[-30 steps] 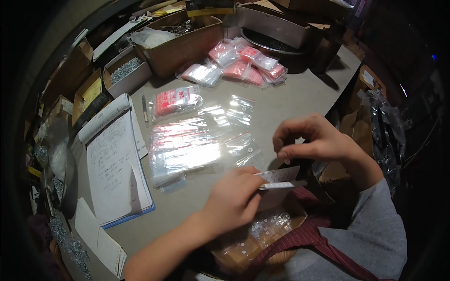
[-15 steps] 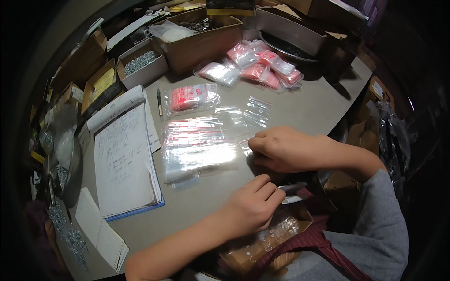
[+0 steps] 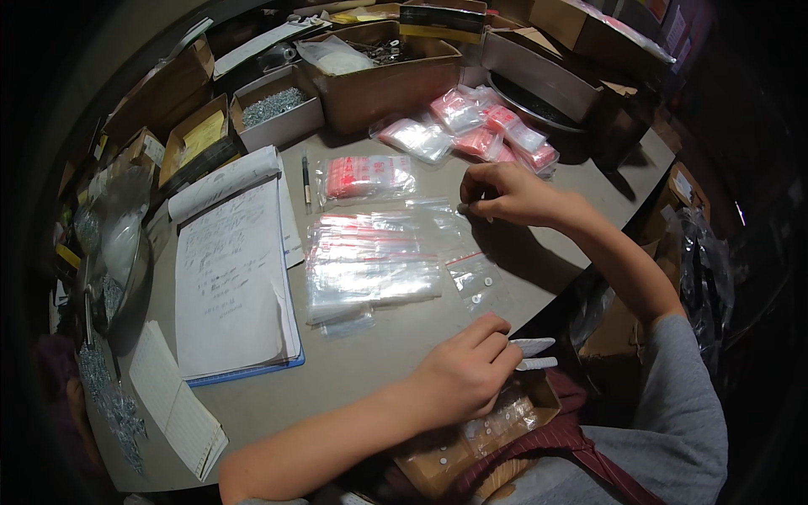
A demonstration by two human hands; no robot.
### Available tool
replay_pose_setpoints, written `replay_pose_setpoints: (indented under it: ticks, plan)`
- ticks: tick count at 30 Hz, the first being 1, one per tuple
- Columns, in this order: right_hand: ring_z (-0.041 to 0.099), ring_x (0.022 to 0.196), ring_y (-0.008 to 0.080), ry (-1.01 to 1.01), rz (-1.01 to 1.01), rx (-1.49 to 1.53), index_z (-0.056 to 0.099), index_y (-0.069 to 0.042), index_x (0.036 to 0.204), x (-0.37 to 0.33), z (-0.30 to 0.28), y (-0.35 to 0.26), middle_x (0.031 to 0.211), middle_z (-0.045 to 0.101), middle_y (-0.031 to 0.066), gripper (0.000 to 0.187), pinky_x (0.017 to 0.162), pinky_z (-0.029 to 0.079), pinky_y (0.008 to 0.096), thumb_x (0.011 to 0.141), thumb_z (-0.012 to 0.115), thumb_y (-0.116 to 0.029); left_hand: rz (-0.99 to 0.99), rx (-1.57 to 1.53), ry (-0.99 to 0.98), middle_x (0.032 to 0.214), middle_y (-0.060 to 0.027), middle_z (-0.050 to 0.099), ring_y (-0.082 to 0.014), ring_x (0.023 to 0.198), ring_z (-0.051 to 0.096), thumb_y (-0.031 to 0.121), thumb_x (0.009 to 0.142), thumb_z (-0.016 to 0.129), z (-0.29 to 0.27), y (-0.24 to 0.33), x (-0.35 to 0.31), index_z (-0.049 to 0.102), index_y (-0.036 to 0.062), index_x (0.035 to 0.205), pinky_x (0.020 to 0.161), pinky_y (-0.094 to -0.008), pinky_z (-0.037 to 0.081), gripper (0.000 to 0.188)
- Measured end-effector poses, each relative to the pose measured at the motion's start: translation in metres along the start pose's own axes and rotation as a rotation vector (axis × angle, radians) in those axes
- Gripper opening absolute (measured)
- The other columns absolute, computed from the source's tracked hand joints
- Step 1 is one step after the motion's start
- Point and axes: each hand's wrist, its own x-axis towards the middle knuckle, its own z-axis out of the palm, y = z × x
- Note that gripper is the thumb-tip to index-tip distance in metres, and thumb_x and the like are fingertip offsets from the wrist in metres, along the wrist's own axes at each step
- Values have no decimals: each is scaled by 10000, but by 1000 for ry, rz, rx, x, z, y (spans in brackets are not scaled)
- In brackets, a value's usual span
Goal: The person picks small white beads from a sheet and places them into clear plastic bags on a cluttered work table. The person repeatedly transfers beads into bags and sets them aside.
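So we see the right hand (image 3: 507,195) has left the near clear bag (image 3: 465,275) for the farther bags (image 3: 433,210); that uncovers the near one on the counter (image 3: 252,412), two white discs (image 3: 482,290) showing; its fingers curl inward, can't tell if they're pinching anything; the left hand (image 3: 467,370) has its fingers closed on a folded white card (image 3: 534,346)

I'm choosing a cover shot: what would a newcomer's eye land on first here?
Probably the glaring spread of clear bags, just right of the notepad. Then the pink packets heaped toward the far side of the table, and the left hand holding a white piece by the near edge.
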Motion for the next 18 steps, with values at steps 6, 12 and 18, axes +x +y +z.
replay_pose_setpoints:
  ticks: [6,12,18]
  plan:
    - [624,902,159,30,-152,66,597,2,1066,6,3,0,985,643,78,234,823,514,313,838,640,32,2,4,21,960,-163,617,-330,999,630,60,710,670,1,-2,-1,605,16,920,855,-368,541,224]
    - [626,955,334,224,-405,-340,578,-27,1094,8,21,-1,1023,596,136,294,829,520,408,822,673,29,2,-21,17,923,-170,602,-349,1079,604,57,683,675,1,-1,-1,607,-5,908,936,-373,529,243]
    - [627,959,351,400,-226,-544,576,-42,1093,-17,4,-9,1033,593,136,287,808,516,426,837,704,-13,-18,-70,-8,950,-187,612,-356,1088,605,46,701,672,2,0,1,606,-9,919,964,-388,522,234]
